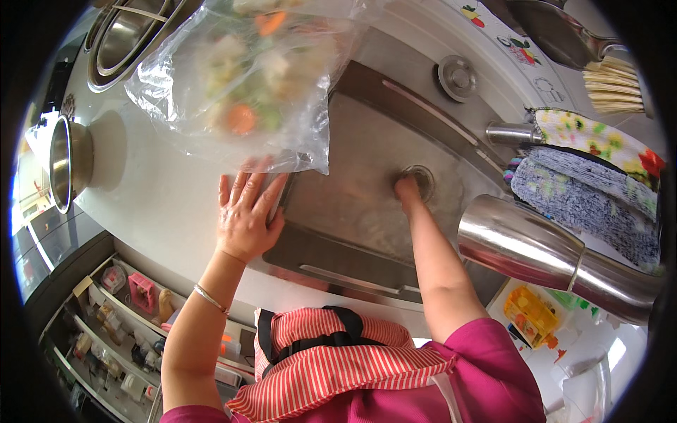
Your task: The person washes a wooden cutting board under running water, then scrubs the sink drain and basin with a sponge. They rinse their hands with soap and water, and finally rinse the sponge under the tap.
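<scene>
My left hand, wet and spread flat, rests on the white countertop beside the sink's left rim. Its fingertips reach the lower edge of a clear plastic bag with blurred orange carrot slices and pale and green vegetable pieces in it. Down in the stainless steel sink, my right hand is at the round drain; its fingers are hidden, so what they do there cannot be told. A round metal drain cover lies on the ledge behind the basin.
Metal bowls stand at the upper left, another bowl at the far left. Right of the sink are a large steel cylindrical vessel, folded cloths and a bristle brush. Open drawers with packets sit below the counter.
</scene>
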A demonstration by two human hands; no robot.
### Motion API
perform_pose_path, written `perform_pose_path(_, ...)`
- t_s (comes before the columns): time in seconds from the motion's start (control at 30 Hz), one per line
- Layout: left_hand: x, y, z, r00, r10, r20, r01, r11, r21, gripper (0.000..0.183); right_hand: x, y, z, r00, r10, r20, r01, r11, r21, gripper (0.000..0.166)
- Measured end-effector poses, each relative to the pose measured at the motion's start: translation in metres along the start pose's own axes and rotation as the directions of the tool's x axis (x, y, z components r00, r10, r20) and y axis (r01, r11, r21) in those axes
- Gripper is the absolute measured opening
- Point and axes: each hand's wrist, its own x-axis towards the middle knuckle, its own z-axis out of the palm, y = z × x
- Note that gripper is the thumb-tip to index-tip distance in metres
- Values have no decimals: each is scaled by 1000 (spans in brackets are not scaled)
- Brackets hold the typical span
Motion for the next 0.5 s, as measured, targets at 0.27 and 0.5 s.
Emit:
perform_pose_path(0.27,0,0,-2,1000,0,-3,0,1000,-2,62,-10,26,-60,958,-253,135,284,763,-580,25)
perform_pose_path(0.5,-1,0,-2,1000,1,-2,-1,1000,3,63,-1,31,-54,995,-101,-22,101,994,38,27)
